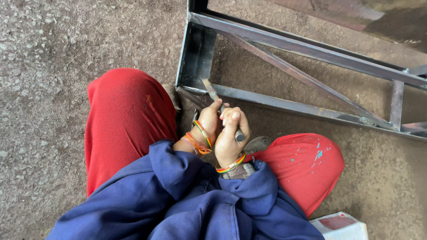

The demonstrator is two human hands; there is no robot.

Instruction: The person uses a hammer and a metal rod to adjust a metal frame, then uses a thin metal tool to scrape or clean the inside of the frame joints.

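A crouching worker in red trousers (126, 120) and a blue jacket (187, 200) presses a flat metal file (219, 104) against the lower rail of a welded steel frame (307, 71) that lies on the rough concrete floor (53, 80). Both hands close on the tool: the left hand (208, 122) holds a closed grip around the shaft nearer the blade, while the right hand (230, 135) wraps the butt end, thumb laid along the top. The file's tip meets the rail beside the frame's upright corner post, where the metal shows dull and dark; no freshly brightened patch can be made out there, so by appearance the dressing of this joint is at an early stage, with the rest of the rail, the diagonal brace and the far joints looking untouched. Coloured bangles (202, 135) ring both wrists. A worn shoe (171, 95) sits close to the corner post, and the knees hem in the tool on both sides, leaving little room for a stroke. A white and red carton (340, 226) lies at the lower right, well apart from the work.
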